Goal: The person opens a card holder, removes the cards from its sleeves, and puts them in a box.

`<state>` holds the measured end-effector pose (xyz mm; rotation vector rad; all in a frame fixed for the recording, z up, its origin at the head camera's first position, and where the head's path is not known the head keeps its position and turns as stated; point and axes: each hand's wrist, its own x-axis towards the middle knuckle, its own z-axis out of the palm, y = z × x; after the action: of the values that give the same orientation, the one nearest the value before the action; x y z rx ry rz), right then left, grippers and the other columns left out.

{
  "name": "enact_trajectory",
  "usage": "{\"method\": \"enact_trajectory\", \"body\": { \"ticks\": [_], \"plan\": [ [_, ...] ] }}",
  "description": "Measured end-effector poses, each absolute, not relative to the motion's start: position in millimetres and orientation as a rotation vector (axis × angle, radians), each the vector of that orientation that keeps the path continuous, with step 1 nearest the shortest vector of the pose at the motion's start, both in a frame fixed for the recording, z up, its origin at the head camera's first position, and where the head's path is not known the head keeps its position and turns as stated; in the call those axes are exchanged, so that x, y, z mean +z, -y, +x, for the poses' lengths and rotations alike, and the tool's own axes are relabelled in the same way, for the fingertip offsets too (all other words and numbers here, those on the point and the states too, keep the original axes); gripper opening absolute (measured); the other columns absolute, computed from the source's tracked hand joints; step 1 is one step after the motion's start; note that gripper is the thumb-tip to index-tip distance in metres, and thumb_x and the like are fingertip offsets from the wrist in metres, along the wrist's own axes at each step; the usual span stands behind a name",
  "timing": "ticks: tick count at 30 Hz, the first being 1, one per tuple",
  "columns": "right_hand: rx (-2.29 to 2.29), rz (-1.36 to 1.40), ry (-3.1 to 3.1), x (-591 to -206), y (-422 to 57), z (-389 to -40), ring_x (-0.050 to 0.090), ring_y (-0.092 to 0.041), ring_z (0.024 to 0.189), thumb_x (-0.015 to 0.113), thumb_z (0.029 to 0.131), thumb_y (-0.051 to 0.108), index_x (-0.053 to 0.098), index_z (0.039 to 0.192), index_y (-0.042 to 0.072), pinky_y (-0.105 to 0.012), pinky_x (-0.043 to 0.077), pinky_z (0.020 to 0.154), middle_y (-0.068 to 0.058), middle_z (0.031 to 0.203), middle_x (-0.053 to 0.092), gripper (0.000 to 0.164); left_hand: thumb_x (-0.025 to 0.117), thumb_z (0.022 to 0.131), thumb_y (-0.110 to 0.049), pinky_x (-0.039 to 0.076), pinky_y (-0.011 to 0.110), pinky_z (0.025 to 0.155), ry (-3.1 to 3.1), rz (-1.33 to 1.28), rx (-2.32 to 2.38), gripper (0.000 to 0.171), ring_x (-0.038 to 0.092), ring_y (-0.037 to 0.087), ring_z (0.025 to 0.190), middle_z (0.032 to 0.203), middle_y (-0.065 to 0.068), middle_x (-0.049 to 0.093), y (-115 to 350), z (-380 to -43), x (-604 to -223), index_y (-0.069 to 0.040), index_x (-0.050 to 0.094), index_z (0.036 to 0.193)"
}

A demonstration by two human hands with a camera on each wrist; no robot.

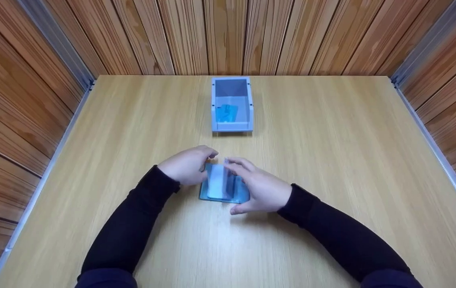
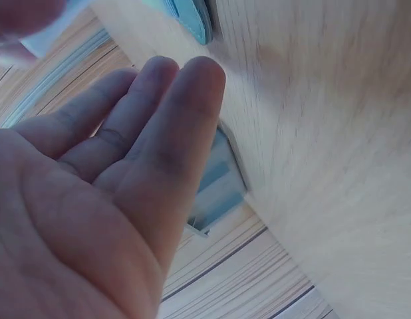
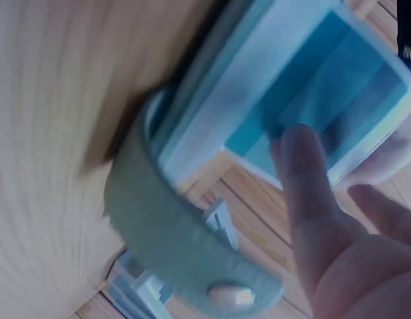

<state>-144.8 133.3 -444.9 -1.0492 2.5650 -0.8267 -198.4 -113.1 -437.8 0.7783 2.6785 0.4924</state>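
A teal card holder (image 1: 241,191) lies open on the table, and one pale page (image 1: 217,182) stands raised and blurred from it. In the right wrist view the page has a window with a teal card (image 3: 312,100), and the holder's strap (image 3: 172,212) carries a metal snap. My left hand (image 1: 186,165) is at the page's left side, thumb near its edge and fingers loosely extended. To the right, my right hand (image 1: 262,188) has its fingers spread, fingertips right at the page's top edge and thumb low by the holder's front.
A blue-grey bin (image 1: 233,127) stands beyond the hands at the table's (image 1: 332,160) far edge. Inside it lie teal cards (image 1: 227,113). Wood-plank walls (image 1: 228,36) rise at the back and both sides.
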Motion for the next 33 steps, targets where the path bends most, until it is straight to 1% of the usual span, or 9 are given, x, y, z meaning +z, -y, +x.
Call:
{"method": "enact_trajectory", "body": {
  "ticks": [3,6,9,17,22,26,29,31,33],
  "plan": [
    [-0.668,-1.125,-2.577,-448.2,-131.0,-141.7,0.052,-0.020,0.123,0.081,0.072,0.054,0.044,0.147,0.014,-0.035,0.045,0.103,-0.004,0.149,0.040,0.092,0.060,0.088,-0.012,0.043,0.040,0.107,-2.678,0.768,0.477,0.054,0.054,0.022,0.126,0.134,0.009,0.058,112.1,-198.7,-438.0,-0.006,0.050,0.141],
    [-0.544,-1.197,-2.586,-451.8,-130.7,-139.6,0.051,-0.021,0.126,0.076,0.077,0.056,0.058,0.134,0.010,-0.036,0.043,0.106,-0.005,0.140,0.051,0.076,0.060,0.088,-0.012,0.043,0.040,0.106,-2.680,0.768,0.466,0.053,0.054,0.022,0.124,0.133,0.009,0.058,110.6,-198.7,-439.2,-0.006,0.050,0.140],
    [-0.481,-1.245,-2.603,-454.0,-130.9,-138.5,0.050,-0.023,0.128,0.074,0.079,0.056,0.064,0.127,0.008,-0.037,0.041,0.109,-0.006,0.137,0.054,0.069,0.062,0.087,-0.015,0.043,0.039,0.106,-2.686,0.766,0.460,0.053,0.055,0.020,0.122,0.131,0.007,0.059,109.0,-198.0,-440.6,-0.006,0.052,0.139],
    [-0.451,-1.268,-2.610,-453.1,-130.4,-137.6,0.048,-0.026,0.130,0.072,0.082,0.054,0.064,0.128,0.009,-0.040,0.039,0.110,-0.007,0.139,0.054,0.065,0.071,0.082,-0.032,0.044,0.036,0.104,-2.674,0.790,0.472,0.061,0.057,0.018,0.117,0.128,0.004,0.061,103.6,-193.8,-442.1,-0.008,0.055,0.135],
    [-0.458,-1.285,-2.609,-453.0,-131.0,-137.7,0.048,-0.026,0.129,0.072,0.082,0.053,0.063,0.128,0.009,-0.040,0.040,0.109,-0.007,0.138,0.053,0.064,0.075,0.077,-0.036,0.047,0.034,0.099,-2.652,0.867,0.473,0.066,0.058,0.016,0.110,0.125,0.004,0.062,100.0,-191.4,-442.4,-0.006,0.056,0.133],
    [-0.474,-1.290,-2.600,-453.3,-131.8,-138.5,0.048,-0.027,0.130,0.073,0.082,0.052,0.064,0.127,0.008,-0.041,0.040,0.109,-0.007,0.138,0.054,0.063,0.081,0.071,-0.041,0.049,0.033,0.096,-2.650,0.916,0.451,0.074,0.058,0.015,0.108,0.124,0.004,0.062,97.3,-189.2,-443.9,-0.006,0.057,0.132],
    [-0.495,-1.264,-2.596,-453.2,-132.5,-140.4,0.048,-0.026,0.130,0.072,0.083,0.052,0.064,0.127,0.008,-0.039,0.039,0.110,-0.006,0.138,0.055,0.062,0.086,0.065,-0.047,0.048,0.034,0.097,-2.650,0.908,0.432,0.083,0.056,0.016,0.110,0.124,0.002,0.061,95.1,-186.7,-445.1,-0.008,0.057,0.132],
    [-0.520,-1.238,-2.607,-452.7,-133.3,-142.3,0.049,-0.024,0.128,0.071,0.084,0.051,0.063,0.126,0.007,-0.038,0.041,0.108,-0.006,0.135,0.056,0.061,0.088,0.061,-0.050,0.048,0.034,0.097,-2.657,0.906,0.404,0.088,0.055,0.017,0.111,0.124,0.002,0.060,93.6,-185.0,-445.9,-0.009,0.057,0.133],
    [-0.549,-1.210,-2.631,-452.1,-134.5,-145.0,0.052,-0.021,0.122,0.071,0.085,0.051,0.061,0.127,0.006,-0.036,0.044,0.104,-0.005,0.131,0.057,0.062,0.089,0.058,-0.052,0.047,0.034,0.098,-2.668,0.912,0.377,0.092,0.054,0.017,0.110,0.123,0.001,0.060,92.0,-183.5,-446.3,-0.009,0.056,0.133]
  ]
}}
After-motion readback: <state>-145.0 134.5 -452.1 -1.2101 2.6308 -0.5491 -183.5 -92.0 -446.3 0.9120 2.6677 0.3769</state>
